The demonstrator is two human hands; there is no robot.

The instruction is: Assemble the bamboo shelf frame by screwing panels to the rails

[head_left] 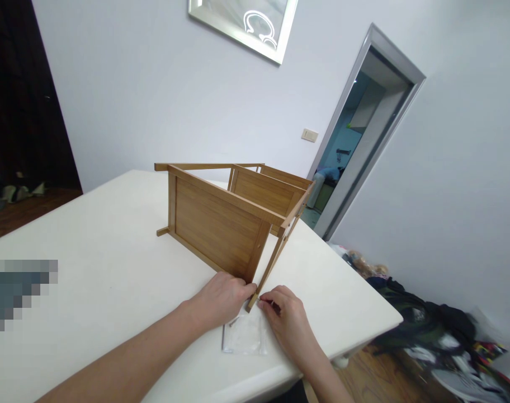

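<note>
A wooden shelf rack (221, 224) lies on its side on the white table, its panels standing upright. My left hand (225, 296) is closed around the near lower corner of the front panel, by the end of a leg (268, 268). Just right of that leg end, my right hand (282, 313) pinches something small and thin, perhaps a screw, against the wood; the fingers mostly hide it. Below both hands lies a clear plastic bag (244, 336) with a small screw (234, 322) at its upper left.
The white table (91, 268) reaches out on both sides of the rack. Bags and clothes (426, 324) are piled on the floor at right. A doorway (351, 134) opens behind, beside a wall switch (309, 135). A blurred, pixelated patch covers the left edge.
</note>
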